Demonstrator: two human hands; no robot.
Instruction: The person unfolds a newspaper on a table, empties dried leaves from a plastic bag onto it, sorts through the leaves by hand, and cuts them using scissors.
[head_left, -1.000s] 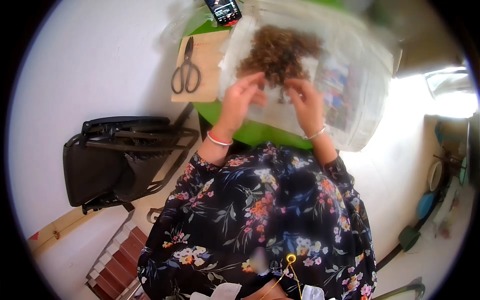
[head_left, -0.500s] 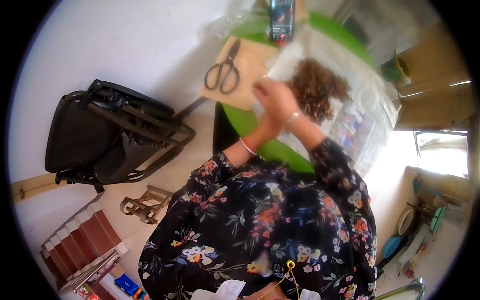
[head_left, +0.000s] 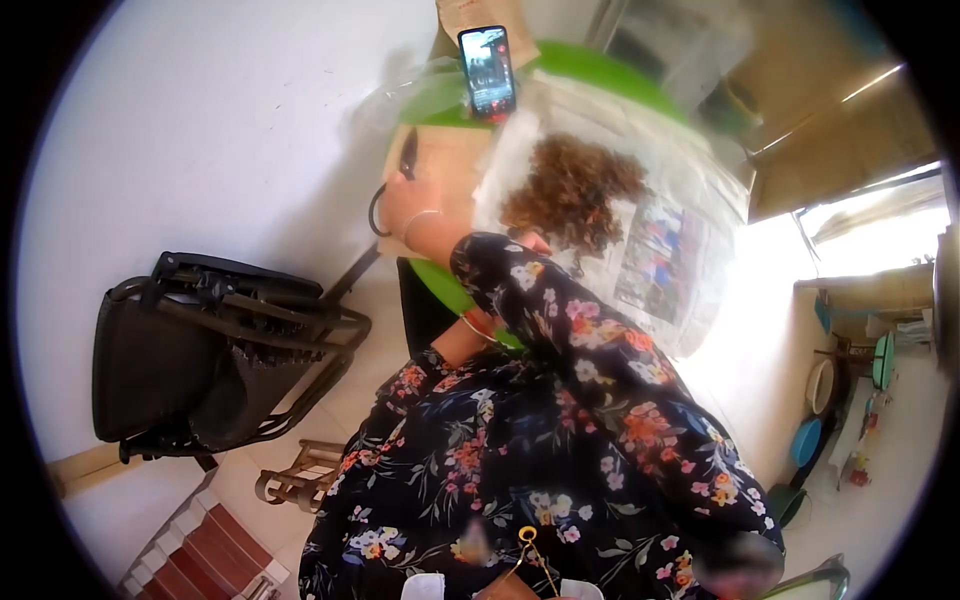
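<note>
My right hand [head_left: 408, 203] reaches across to the left and grips the handles of black scissors [head_left: 409, 155], which lie on a tan board or card [head_left: 440, 160]. One handle loop shows beside the hand. My left hand [head_left: 533, 242] is mostly covered by the right sleeve. Only a few of its fingers peek out near a heap of brown, curled, dry-looking pieces [head_left: 575, 190], and whether they hold anything is hidden. The heap rests on plastic-covered newspaper [head_left: 690, 270] on a green table [head_left: 590, 68].
A lit phone [head_left: 487, 75] stands at the table's far side, with a brown paper bag [head_left: 480, 14] behind it. To the left are a folded black chair [head_left: 230, 360] and a small wooden stool [head_left: 300, 475]. Basins [head_left: 806, 440] sit at the right.
My right hand has moved left from beside the heap onto the scissors. The right forearm now crosses over my left hand. The whole view has shifted a little.
</note>
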